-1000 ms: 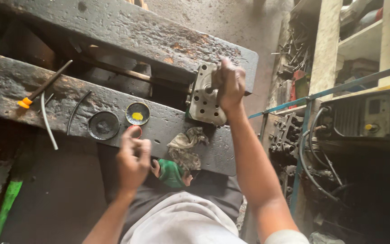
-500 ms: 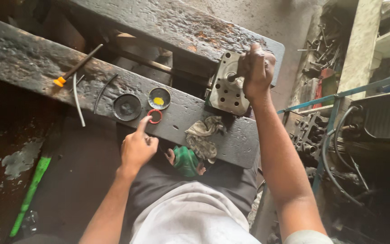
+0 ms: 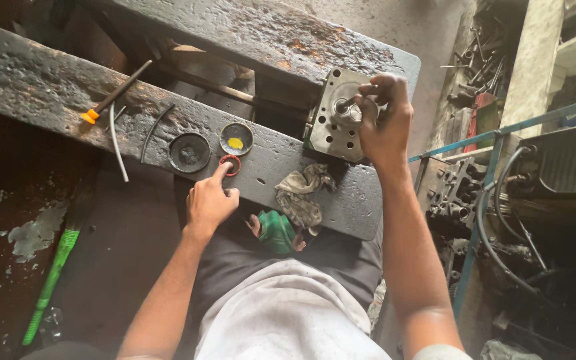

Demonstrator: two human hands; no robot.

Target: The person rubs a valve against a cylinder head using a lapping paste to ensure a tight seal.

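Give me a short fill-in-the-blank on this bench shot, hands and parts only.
1. The left hand puts its forefinger on a small ____ ring.
2. The right hand grips a grey ____ block with holes.
3. The round lid beside the ring holds a ____ blob.

Missing words: red; metal; yellow

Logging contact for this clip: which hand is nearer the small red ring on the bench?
Left. The left hand has its forefinger on the red ring; the right hand is off to the right, gripping the grey metal block.
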